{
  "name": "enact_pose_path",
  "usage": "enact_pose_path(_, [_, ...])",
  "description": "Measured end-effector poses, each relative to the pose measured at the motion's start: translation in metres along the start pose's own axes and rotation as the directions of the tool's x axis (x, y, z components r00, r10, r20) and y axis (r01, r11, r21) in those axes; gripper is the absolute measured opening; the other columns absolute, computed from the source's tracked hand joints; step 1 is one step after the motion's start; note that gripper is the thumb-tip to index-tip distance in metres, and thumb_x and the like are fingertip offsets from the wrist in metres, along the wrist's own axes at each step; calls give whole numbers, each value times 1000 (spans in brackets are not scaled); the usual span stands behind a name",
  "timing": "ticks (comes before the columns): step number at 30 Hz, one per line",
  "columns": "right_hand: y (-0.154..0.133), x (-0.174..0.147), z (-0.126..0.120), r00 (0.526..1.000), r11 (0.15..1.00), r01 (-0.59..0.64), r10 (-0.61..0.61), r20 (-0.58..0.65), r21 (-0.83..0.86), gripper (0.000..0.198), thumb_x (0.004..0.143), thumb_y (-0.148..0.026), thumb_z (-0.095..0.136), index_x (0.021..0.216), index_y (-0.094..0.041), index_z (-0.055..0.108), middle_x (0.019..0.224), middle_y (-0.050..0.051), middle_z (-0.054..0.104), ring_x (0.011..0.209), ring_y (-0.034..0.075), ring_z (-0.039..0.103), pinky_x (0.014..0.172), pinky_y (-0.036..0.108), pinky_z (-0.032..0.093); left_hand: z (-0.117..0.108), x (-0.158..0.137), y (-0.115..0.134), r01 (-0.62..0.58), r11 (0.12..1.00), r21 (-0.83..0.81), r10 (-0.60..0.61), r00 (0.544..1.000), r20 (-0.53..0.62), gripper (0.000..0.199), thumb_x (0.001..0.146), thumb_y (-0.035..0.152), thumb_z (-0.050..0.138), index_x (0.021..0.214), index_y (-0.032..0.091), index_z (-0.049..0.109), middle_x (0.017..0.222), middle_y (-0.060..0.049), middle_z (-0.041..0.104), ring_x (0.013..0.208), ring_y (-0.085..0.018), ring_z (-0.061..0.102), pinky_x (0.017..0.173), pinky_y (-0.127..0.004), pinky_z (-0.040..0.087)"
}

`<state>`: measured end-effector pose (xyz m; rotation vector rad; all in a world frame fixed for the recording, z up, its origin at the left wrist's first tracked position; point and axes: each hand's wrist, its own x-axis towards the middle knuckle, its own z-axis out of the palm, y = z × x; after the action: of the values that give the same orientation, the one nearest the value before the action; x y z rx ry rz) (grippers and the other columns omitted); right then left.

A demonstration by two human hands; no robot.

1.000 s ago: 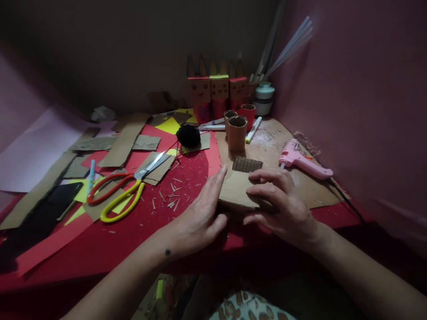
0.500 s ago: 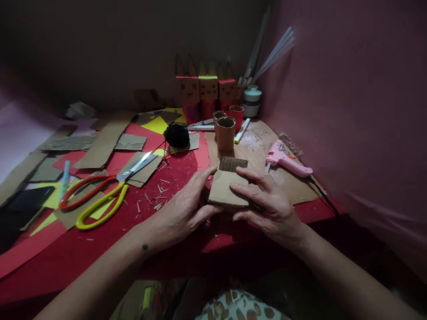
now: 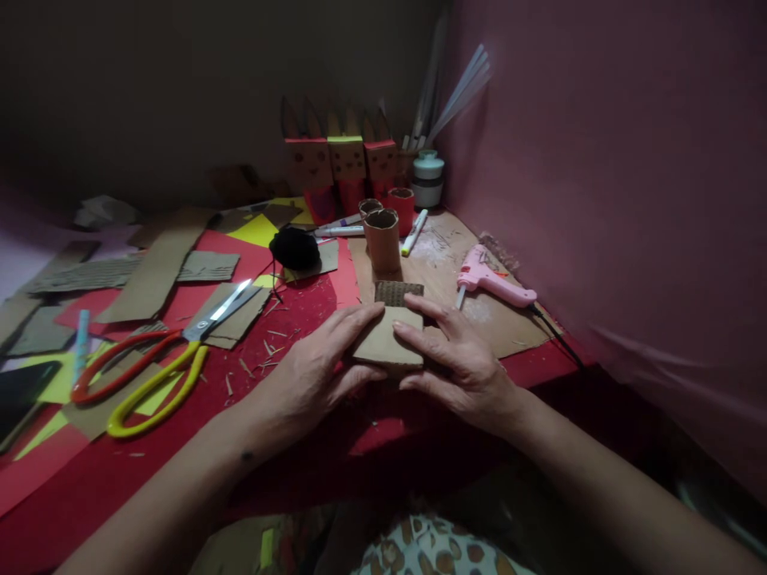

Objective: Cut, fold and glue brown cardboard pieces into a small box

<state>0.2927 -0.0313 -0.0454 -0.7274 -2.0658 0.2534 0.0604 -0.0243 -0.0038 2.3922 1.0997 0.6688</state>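
Observation:
Between my hands is a small piece of cardboard [image 3: 387, 339], smooth and tan on top, with a darker corrugated strip [image 3: 399, 293] showing at its far edge. My left hand [image 3: 327, 359] grips the left side, fingers on top and thumb at the near edge. My right hand [image 3: 459, 359] holds the right side, two fingers lying over the top face and the thumb by the near edge. Just beyond stands a cardboard tube [image 3: 382, 241], with another tube and a red one [image 3: 403, 212] behind it. The underside of the cardboard is hidden.
Large scissors [image 3: 192, 335] with red and yellow handles lie at left among cardboard and coloured paper. A black yarn ball [image 3: 295, 250] sits mid-table. At right a pink glue gun [image 3: 494, 279] rests on a board, its cord trailing off. Rabbit-faced cardboard figures [image 3: 344, 164] stand at the back.
The whole view has shifted, so the table things appear farther left. My left fingers lie further over the cardboard's top; both hands still hold it.

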Motion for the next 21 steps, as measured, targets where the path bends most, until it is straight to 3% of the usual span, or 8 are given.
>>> enact_pose_path(8, [-10,-3,3,995,995,-98,98,-17,-10,48,88,-24,67,136,-20,57,144,20,41,129,28,46,103,47,44,8,-1,-8,150,948,-280,-159,987,-9,72,84,39,70,146,23,37,137,-11,55,118,-26,59,94,-36,52])
enact_pose_path(11, [-11,-3,3,990,989,-141,142,-9,53,52,88,-21,67,138,-25,55,145,17,41,130,26,45,104,46,44,7,-1,-9,195,842,-504,-194,979,55,75,81,33,72,147,23,36,138,-12,54,113,-26,61,88,-35,54])
enact_pose_path(14, [-11,-5,3,981,969,-195,196,7,152,56,88,-19,67,139,-34,52,146,12,41,132,25,44,106,48,42,0,0,-8,271,670,-692,-185,963,198,75,84,24,69,149,24,32,125,-11,62,104,-23,64,82,-33,55])
enact_pose_path(17, [-10,-7,2,972,949,-233,236,11,212,59,87,-18,68,139,-39,51,147,10,41,132,26,45,107,50,42,-9,2,-7,339,568,-750,-160,940,303,72,86,20,65,149,26,32,112,-8,66,96,-22,66,78,-33,55])
enact_pose_path(21, [-9,-9,2,969,944,-241,248,1,226,60,86,-18,70,137,-43,52,147,7,42,135,26,43,109,53,39,-19,8,-10,378,581,-721,-174,923,343,63,86,18,65,144,22,42,93,-4,68,83,-18,67,77,-33,55])
